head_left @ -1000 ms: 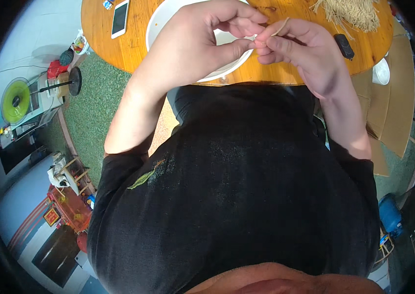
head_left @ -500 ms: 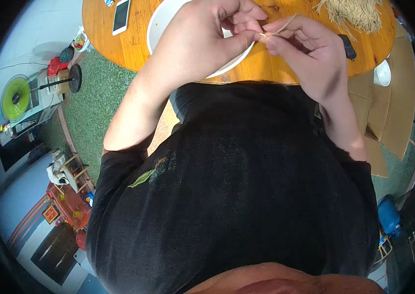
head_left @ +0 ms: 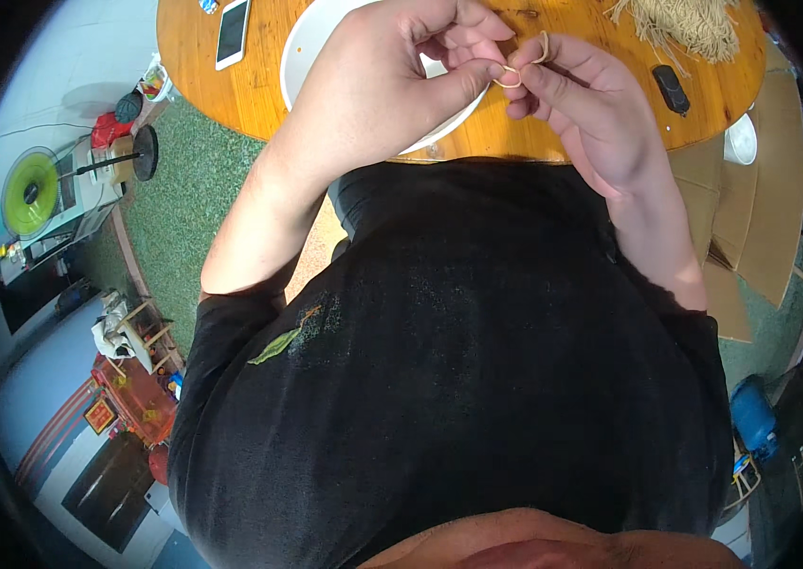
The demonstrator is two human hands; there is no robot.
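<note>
A thin beige cord (head_left: 511, 82) runs between my two hands and bends into a small loop there. My left hand (head_left: 420, 76) pinches one part of it between thumb and forefinger, over the rim of a white bowl (head_left: 305, 59). Close by on the right, my right hand (head_left: 596, 100) is closed on the cord with thumb and forefinger, and a short end curls up over the fingers. A bundle of beige cords (head_left: 691, 28) lies on the wooden table (head_left: 553, 19) beyond my right hand.
A white phone (head_left: 233, 34) lies at the table's left, and a small black object (head_left: 671, 89) at its right. Flattened cardboard (head_left: 752, 209) and a white cup-like container (head_left: 741, 140) are right of the table. A green fan (head_left: 32, 190) stands at the left.
My right hand has turned and its fingers have shifted on the cord, which now forms a loop between the hands. The small black object shows more fully. My left hand has barely moved.
</note>
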